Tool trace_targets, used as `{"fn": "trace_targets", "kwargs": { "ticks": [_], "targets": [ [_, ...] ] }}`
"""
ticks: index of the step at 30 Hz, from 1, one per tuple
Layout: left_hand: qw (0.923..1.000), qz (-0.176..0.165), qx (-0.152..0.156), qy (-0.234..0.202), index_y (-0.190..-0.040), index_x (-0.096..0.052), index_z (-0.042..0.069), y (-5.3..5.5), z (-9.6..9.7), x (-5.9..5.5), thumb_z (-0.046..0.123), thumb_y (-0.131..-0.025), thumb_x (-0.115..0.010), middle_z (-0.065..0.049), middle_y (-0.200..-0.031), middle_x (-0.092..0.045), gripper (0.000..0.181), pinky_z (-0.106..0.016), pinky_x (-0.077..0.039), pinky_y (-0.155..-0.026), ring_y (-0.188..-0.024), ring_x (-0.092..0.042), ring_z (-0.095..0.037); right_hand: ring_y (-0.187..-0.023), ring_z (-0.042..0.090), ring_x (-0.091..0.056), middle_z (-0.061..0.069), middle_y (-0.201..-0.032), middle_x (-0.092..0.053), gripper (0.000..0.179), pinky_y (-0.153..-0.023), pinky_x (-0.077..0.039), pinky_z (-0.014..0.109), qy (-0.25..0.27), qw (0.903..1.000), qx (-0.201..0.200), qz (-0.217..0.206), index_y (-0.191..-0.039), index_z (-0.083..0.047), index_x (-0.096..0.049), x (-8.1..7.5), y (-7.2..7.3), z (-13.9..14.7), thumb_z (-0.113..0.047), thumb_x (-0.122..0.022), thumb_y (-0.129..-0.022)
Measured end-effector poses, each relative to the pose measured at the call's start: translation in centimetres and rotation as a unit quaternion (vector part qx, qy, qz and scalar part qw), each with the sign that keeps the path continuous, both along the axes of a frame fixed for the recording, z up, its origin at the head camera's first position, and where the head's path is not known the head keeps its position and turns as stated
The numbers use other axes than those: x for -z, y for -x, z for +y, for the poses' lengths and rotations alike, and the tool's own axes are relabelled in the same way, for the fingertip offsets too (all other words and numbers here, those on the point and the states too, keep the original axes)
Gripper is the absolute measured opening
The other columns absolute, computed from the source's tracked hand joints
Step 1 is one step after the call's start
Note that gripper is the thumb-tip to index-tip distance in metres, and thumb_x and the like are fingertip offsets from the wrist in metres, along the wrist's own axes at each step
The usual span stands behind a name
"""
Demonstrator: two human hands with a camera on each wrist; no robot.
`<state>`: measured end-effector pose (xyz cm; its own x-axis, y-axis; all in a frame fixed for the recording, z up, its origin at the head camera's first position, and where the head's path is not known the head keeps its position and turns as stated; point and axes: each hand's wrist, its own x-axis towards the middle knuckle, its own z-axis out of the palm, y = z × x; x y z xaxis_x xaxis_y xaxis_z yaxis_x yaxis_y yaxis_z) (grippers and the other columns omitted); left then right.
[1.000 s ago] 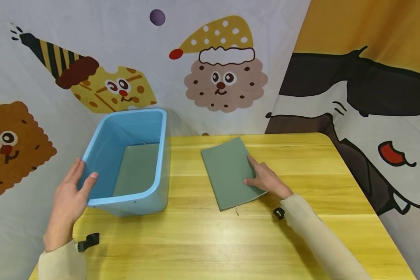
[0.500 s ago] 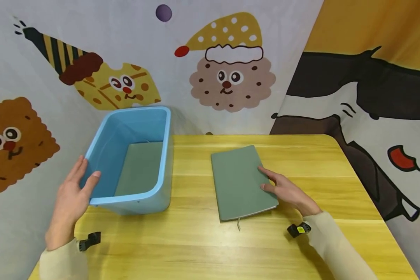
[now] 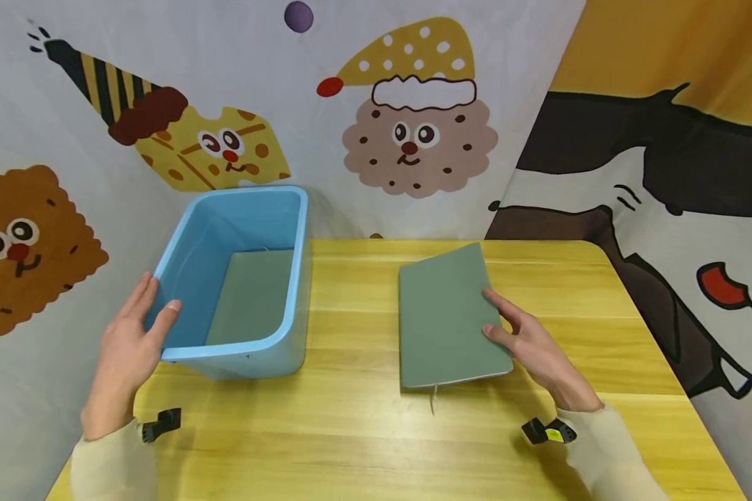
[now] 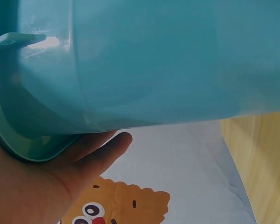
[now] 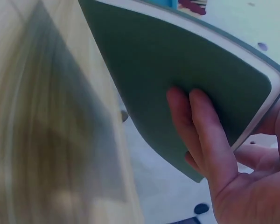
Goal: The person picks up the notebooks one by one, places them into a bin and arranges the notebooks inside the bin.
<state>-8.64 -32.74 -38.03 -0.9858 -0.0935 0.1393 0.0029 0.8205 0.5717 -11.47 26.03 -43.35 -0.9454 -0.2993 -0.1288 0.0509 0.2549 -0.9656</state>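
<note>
My right hand (image 3: pixel 539 351) pinches a green notebook (image 3: pixel 448 320) by its right edge, thumb on the cover. In the right wrist view, fingers (image 5: pixel 207 126) lie spread under the notebook (image 5: pixel 163 51), whose right side is tilted up off the table. A ribbon marker (image 3: pixel 434 400) hangs from its near edge. My left hand (image 3: pixel 125 341) grips the left rim of a blue plastic bin (image 3: pixel 276 341), thumb over the inside. From the left wrist, fingers (image 4: pixel 102 158) show against the outer wall of the bin (image 4: pixel 177 60). Another green notebook (image 3: pixel 251 299) lies flat on the bin's floor.
The wooden table (image 3: pixel 351 445) ends at a back edge against a white cloth (image 3: pixel 225 42) printed with cartoon food. A second printed cloth (image 3: pixel 695 278) hangs along the right side. Each wrist wears a small black camera strap (image 3: pixel 161 424).
My right hand has drawn the notebook rightward and slightly nearer, and raised it off the table. The left hand stays on the bin; the view has shifted slightly.
</note>
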Motion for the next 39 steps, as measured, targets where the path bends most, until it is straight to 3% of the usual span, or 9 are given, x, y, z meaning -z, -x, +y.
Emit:
{"fn": "trace_targets", "kwargs": {
  "ticks": [1,4,7,14,23,29,31,38,39],
  "targets": [
    [1.0,0.001,0.001,-0.001,-0.164,-0.013,0.002,0.0,0.0,0.0,0.04,-0.113,-0.037,-0.016,-0.173,-0.006,0.068,-0.074,-0.009,-0.117,-0.153,-0.009,-0.054,-0.152,0.035,-0.015,0.008,-0.174,-0.007,0.071,-0.058,-0.045,0.021,0.01,0.9999,0.001,0.0,-0.166,-0.011,-0.022,-0.2,-0.1,-0.1,-0.013,-0.059,-0.106],
    [1.0,0.0,0.002,-0.003,-0.164,-0.013,0.001,0.0,0.1,0.0,0.039,-0.113,-0.038,-0.018,-0.173,-0.006,0.068,-0.075,-0.009,-0.117,-0.153,-0.009,-0.054,-0.156,0.034,-0.007,0.008,-0.174,-0.004,0.071,-0.08,-0.051,0.014,0.032,0.9995,0.006,0.005,-0.166,-0.01,-0.018,-1.0,-0.5,-0.6,-0.011,-0.058,-0.107],
    [1.0,-0.002,0.001,-0.005,-0.164,-0.012,0.001,0.0,0.1,0.1,0.039,-0.113,-0.037,-0.018,-0.173,-0.005,0.069,-0.075,-0.009,-0.116,-0.153,-0.009,-0.055,-0.157,0.034,-0.007,0.007,-0.174,-0.004,0.072,-0.1,-0.044,0.012,0.049,0.9984,0.019,0.018,-0.166,-0.01,-0.017,-2.2,-0.9,-1.5,-0.011,-0.057,-0.107],
    [1.0,0.003,0.002,-0.003,-0.164,-0.013,0.001,0.1,-0.1,0.1,0.04,-0.113,-0.037,-0.017,-0.173,-0.006,0.069,-0.075,-0.009,-0.116,-0.152,-0.009,-0.055,-0.158,0.027,-0.007,0.0,-0.173,-0.011,0.07,-0.104,-0.039,0.011,0.069,0.995,0.056,0.046,-0.166,-0.017,-0.023,-5.0,-1.8,-4.3,-0.013,-0.059,-0.106],
    [1.0,-0.001,-0.001,-0.002,-0.164,-0.012,0.001,-0.1,-0.2,0.2,0.04,-0.113,-0.037,-0.017,-0.173,-0.004,0.069,-0.075,-0.009,-0.116,-0.152,-0.008,-0.055,-0.157,0.023,-0.018,0.001,-0.172,-0.017,0.069,-0.108,-0.044,0.022,0.183,0.9779,0.057,0.084,-0.165,-0.013,-0.025,-7.3,-1.8,-8.4,-0.001,-0.056,-0.105],
    [1.0,-0.007,-0.005,0.003,-0.165,-0.011,0.002,-0.4,0.0,0.3,0.04,-0.113,-0.036,-0.017,-0.173,-0.004,0.069,-0.076,-0.009,-0.116,-0.152,-0.009,-0.056,-0.157,0.014,-0.014,-0.006,-0.17,-0.024,0.067,-0.127,-0.011,0.034,0.193,0.9723,0.068,0.114,-0.163,-0.011,-0.031,-8.7,-1.8,-11.3,-0.001,-0.059,-0.103],
    [1.0,-0.007,-0.005,0.001,-0.165,-0.011,0.003,-0.3,0.1,0.3,0.041,-0.113,-0.035,-0.016,-0.173,-0.004,0.068,-0.076,-0.009,-0.116,-0.152,-0.009,-0.056,-0.157,0.012,-0.015,-0.007,-0.17,-0.026,0.067,-0.128,-0.008,0.038,0.19,0.9714,0.065,0.127,-0.163,-0.012,-0.031,-9.0,-1.9,-12.4,-0.003,-0.059,-0.103],
    [0.9997,0.012,0.008,-0.018,-0.164,-0.015,0.002,-0.2,-0.1,0.1,0.039,-0.114,-0.03,-0.014,-0.173,-0.006,0.064,-0.074,-0.005,-0.117,-0.153,-0.009,-0.055,-0.155,0.004,-0.018,-0.012,-0.168,-0.026,0.066,-0.124,-0.019,0.028,0.193,0.9687,0.035,0.152,-0.163,-0.017,-0.031,-9.7,-1.9,-17.0,-0.01,-0.059,-0.105],
    [0.9996,0.018,0.013,-0.019,-0.164,-0.015,0.001,-0.2,-0.3,0.1,0.037,-0.115,-0.029,-0.015,-0.173,-0.006,0.063,-0.073,-0.005,-0.118,-0.153,-0.009,-0.054,-0.146,0.004,-0.037,-0.013,-0.168,-0.027,0.065,-0.119,-0.029,0.025,0.193,0.9688,0.031,0.152,-0.163,-0.018,-0.031,-9.8,-1.8,-17.7,-0.01,-0.059,-0.105]
  ]
}}
